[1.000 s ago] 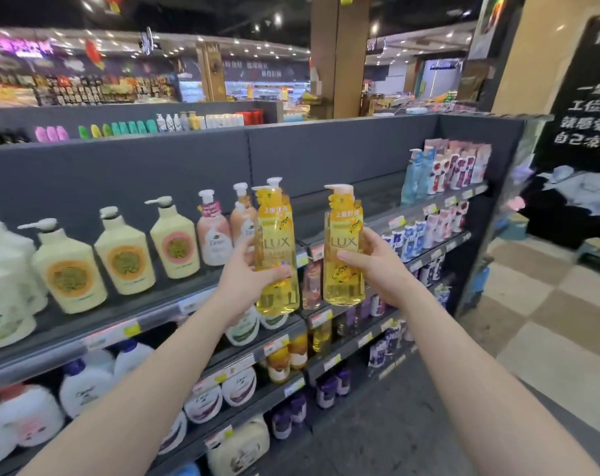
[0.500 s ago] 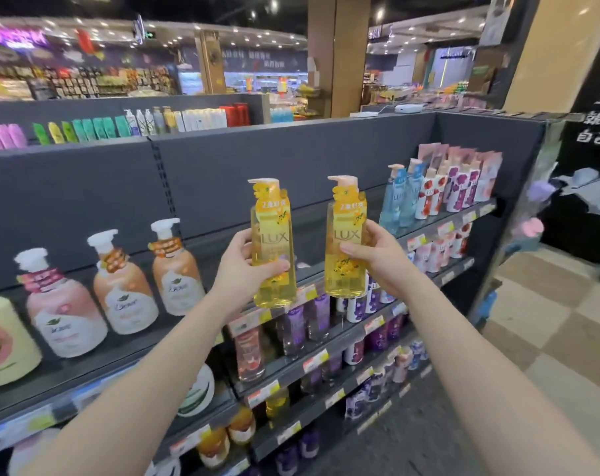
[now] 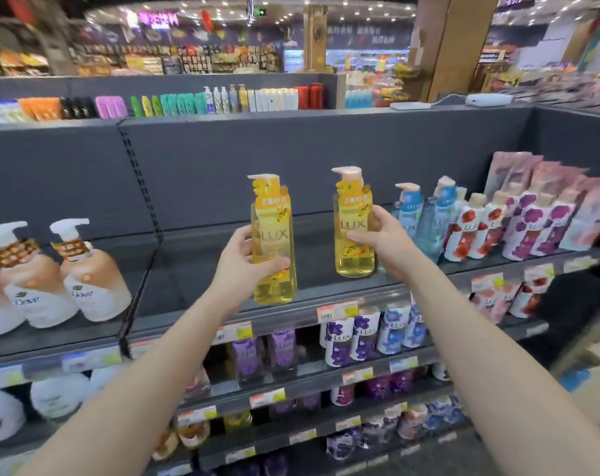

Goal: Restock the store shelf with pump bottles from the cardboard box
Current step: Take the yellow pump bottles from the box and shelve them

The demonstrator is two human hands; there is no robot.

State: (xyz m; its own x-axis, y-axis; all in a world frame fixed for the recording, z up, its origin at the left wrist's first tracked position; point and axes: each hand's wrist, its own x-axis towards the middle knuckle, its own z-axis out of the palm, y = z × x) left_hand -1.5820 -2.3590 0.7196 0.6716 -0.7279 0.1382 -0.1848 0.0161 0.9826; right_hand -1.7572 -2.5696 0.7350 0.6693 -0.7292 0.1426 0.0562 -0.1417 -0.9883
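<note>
The top shelf (image 3: 291, 269) has a bare stretch straight ahead of you, between the brown-and-white pump bottles (image 3: 89, 280) on the left and the blue bottles (image 3: 425, 218) on the right. Both yellow bottles stand upright, long axis vertical. Your right hand (image 3: 382, 240) is wrapped around the right yellow bottle (image 3: 354, 231), whose base is down at (or just above) the shelf deck — the nearer one to set. Your left hand (image 3: 243, 266) is closed around the left yellow bottle (image 3: 274, 245), held out at the shelf's front edge — it goes forward and down.
</note>
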